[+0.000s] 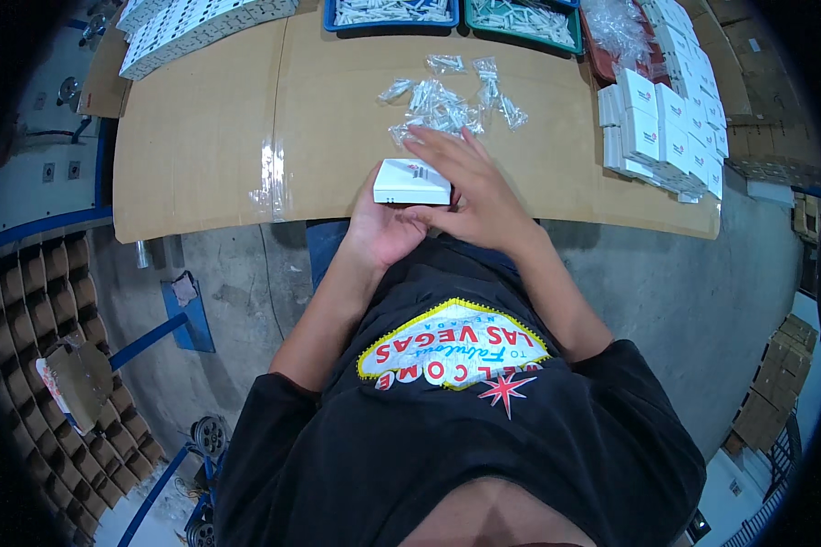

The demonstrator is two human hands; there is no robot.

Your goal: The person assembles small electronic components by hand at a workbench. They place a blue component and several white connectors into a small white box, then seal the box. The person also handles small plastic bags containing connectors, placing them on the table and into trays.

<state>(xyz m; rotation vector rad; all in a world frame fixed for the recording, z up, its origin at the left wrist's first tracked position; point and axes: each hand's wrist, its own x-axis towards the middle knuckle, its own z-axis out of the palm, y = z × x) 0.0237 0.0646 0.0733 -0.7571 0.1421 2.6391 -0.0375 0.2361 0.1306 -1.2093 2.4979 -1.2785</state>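
A small white box (409, 184) with a small print on its lid sits in my left hand (381, 228), at the table's near edge. The left fingers wrap around its left side and underside. My right hand (480, 195) is at the box's right side, its fingers stretched out over the far right corner and its thumb near the front lower edge. Whether the right fingertips touch the lid, I cannot tell. Just beyond the hands lies a pile of clear plastic bags (442, 109) holding small white parts.
On the cardboard-covered table (201, 137), a blue tray (390, 29) and a green tray (520, 41) of small white parts stand at the far side. Stacked white boxes (670, 137) fill the right, beside a red tray (602, 59) with clear plastic. More white boxes (201, 36) stand far left.
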